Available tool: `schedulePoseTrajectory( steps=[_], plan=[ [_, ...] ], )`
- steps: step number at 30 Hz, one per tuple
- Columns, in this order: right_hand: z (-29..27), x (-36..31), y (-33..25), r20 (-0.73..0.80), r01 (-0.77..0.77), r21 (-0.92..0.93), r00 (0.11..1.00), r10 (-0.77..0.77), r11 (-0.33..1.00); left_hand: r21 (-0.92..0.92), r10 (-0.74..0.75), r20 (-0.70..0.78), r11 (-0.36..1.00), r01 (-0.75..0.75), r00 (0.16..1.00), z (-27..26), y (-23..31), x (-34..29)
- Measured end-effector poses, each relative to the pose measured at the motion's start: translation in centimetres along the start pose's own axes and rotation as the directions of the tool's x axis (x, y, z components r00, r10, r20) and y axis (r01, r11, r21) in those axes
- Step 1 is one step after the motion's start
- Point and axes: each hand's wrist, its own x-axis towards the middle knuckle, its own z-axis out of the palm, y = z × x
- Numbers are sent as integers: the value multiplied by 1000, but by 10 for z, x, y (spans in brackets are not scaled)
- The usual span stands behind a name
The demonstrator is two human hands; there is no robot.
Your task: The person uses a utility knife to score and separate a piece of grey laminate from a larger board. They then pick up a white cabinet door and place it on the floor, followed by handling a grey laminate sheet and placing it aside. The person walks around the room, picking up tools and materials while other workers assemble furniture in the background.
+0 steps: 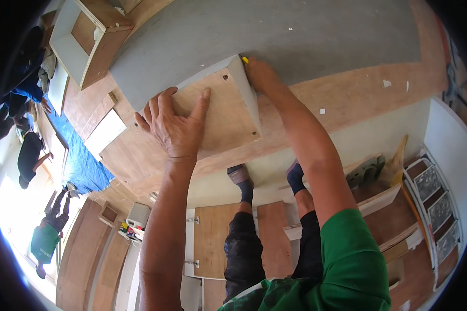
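Note:
A plywood box (228, 111) with pale grey laminate on its side faces lies on the workbench in front of me. My left hand (176, 122) is spread over its bare plywood face, the fingers reaching the far left edge and the thumb stretched along the wood. At the far right corner of the box, my right hand (262, 75) is closed around a small yellow-and-black tool (245, 60). Most of that tool is hidden by my fingers, and its tip is at the laminate edge. Two dark round spots mark the plywood near the box's right edge.
A grey sheet (347, 36) covers much of the plywood bench (368, 85), with small white scraps about. An open box frame (91, 46) stands at far left. A blue tarp (80, 150) and several people are further left. A metal stepladder (435, 207) leans at right.

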Motion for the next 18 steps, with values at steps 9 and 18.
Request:
schedulePoseTrajectory(
  steps=[9, 18],
  plan=[
    [-6, -7, -2, -17, 28, -81, 999, -29, 996, 6, 2, 7, 1000, -2, 1000, 2, 0, 1],
    [-8, -8, -4, 3, 35, -78, 999, -35, 996, 8, 20, -8, 1000, -20, 1000, 3, -3, 1]
  ],
)
